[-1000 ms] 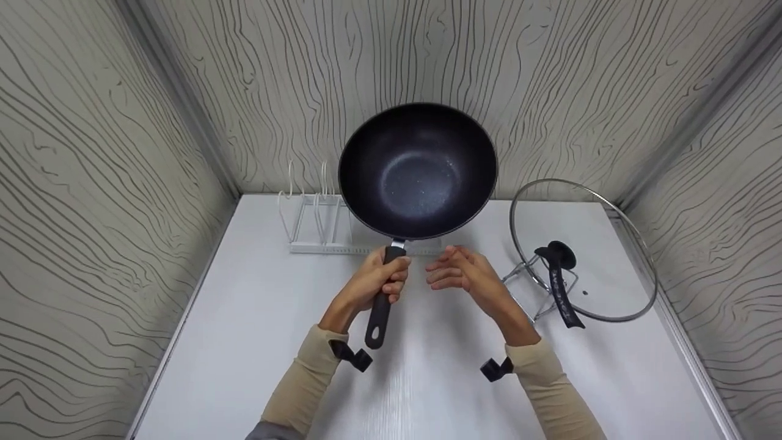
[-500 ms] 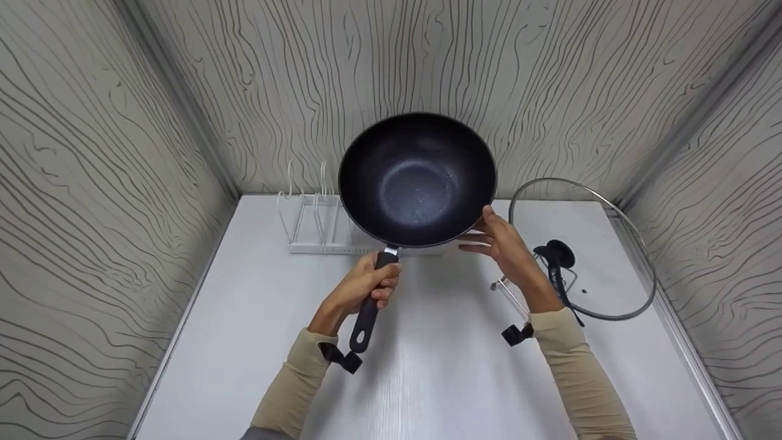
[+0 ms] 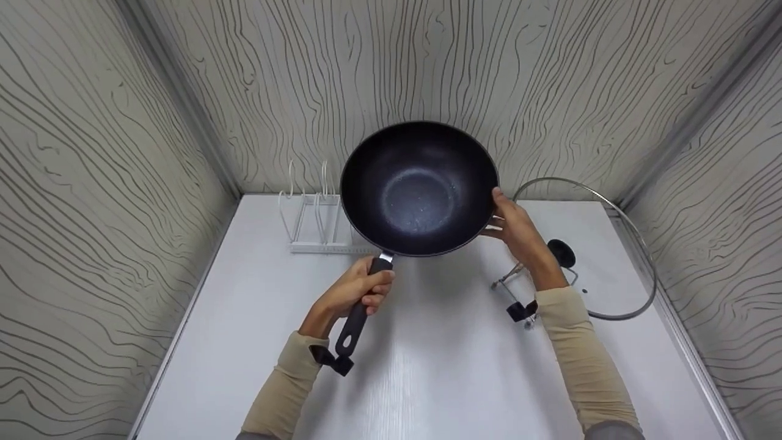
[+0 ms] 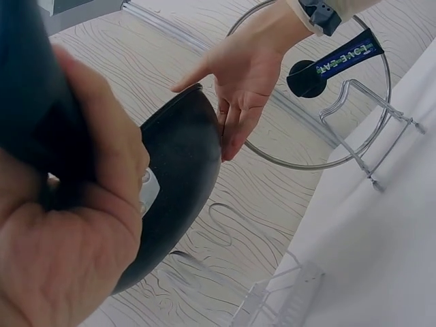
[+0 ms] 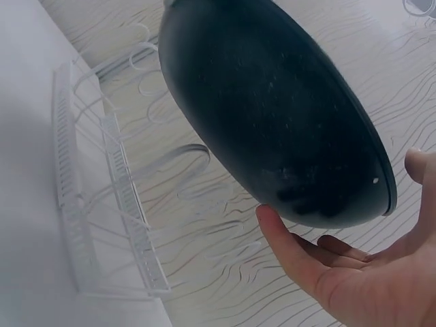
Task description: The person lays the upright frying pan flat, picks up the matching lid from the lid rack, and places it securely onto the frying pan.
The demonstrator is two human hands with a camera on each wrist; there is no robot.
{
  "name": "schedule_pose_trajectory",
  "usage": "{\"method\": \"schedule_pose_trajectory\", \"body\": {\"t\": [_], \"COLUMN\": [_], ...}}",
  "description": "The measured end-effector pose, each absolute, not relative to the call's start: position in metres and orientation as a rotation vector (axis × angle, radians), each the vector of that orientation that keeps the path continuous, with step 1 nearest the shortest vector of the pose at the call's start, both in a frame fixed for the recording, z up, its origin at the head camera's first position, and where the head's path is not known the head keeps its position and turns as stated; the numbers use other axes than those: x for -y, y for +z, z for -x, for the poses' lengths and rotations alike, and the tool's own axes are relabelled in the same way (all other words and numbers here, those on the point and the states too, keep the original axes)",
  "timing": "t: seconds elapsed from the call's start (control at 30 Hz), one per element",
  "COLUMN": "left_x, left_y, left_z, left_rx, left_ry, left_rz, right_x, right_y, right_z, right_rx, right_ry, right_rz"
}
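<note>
A black wok [image 3: 419, 189] with a long handle is held up above the table, its inside facing the head camera. My left hand [image 3: 357, 290] grips its black handle [image 3: 353, 327], fingers curled round near the metal neck. At the wok's right side is my right hand [image 3: 519, 229], with the thumb by the rim. In the right wrist view, the fingers of the right hand [image 5: 368, 279] stretch out beneath the wok's outer wall [image 5: 272, 116], fingertips right at it. The left wrist view shows the wok's dark underside [image 4: 180, 157] and the right palm [image 4: 248, 75] beyond.
Behind the wok, a white wire rack [image 3: 324, 247] stands at the table's back, partly covered. On the right, a glass lid [image 3: 617, 269] with a black handle [image 4: 344, 58] leans on a small metal stand [image 4: 375, 122]. Wood-patterned walls [image 3: 73, 183] enclose the table.
My right hand has moved rightward and up from beside the handle to the wok's right rim. The wok has come slightly lower in view, and its handle end has swung left with my left hand.
</note>
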State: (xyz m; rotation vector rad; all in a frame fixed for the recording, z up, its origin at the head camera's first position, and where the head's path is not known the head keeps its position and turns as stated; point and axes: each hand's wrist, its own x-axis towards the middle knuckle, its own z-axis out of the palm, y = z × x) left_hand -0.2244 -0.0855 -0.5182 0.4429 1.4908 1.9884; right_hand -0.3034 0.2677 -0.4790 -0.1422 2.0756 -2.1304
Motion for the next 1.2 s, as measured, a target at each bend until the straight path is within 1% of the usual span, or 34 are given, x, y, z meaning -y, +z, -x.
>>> {"method": "schedule_pose_trajectory", "body": {"t": [0.23, 0.43, 0.73, 1.2], "left_x": [0.091, 0.093, 0.099, 0.107], "left_y": [-0.515, -0.514, -0.514, -0.516], "left_z": [0.222, 0.221, 0.221, 0.225], "left_rx": [-1.487, -1.472, -1.496, -1.536], "left_ry": [1.953, 1.934, 1.915, 1.848], "left_rz": [-0.451, -0.453, -0.447, -0.458], "right_x": [-0.273, -0.277, -0.276, -0.273], "right_y": [-0.478, -0.475, -0.466, -0.468], "right_z": [0.314, 0.325, 0.336, 0.333], "right_rx": [-2.105, -2.031, -2.080, -2.157], "right_ry": [-2.026, -2.055, -2.008, -2.067], "right_rz": [0.116, 0.112, -0.011, -0.034]}}
